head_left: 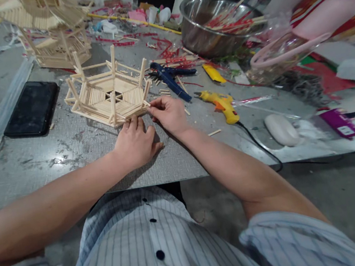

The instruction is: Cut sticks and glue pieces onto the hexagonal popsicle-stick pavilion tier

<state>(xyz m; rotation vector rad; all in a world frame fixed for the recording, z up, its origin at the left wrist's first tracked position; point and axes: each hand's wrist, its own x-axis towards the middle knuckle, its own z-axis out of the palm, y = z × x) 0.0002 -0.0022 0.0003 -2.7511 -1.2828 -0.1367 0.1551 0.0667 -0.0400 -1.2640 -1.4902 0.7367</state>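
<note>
A six-sided frame of thin wooden sticks [94,101] lies on the grey table, with short upright posts around its rim and a small hole in its slatted floor. My left hand [137,141] lies against its front edge, fingertips touching the lower sticks and thumb spread away. At the frame's front right corner, my right hand [171,114] pinches a short wooden stick [147,103] between thumb and forefinger. The fingers partly cover that corner, so whether the stick is attached cannot be made out.
Behind stands a taller stick model [60,48]. A phone [32,108] lies left. To the right are blue pliers [172,81], a yellow glue gun [223,105] with a black cord, a white mouse [281,129], a metal pot [203,37] and a pink handheld fan [329,19].
</note>
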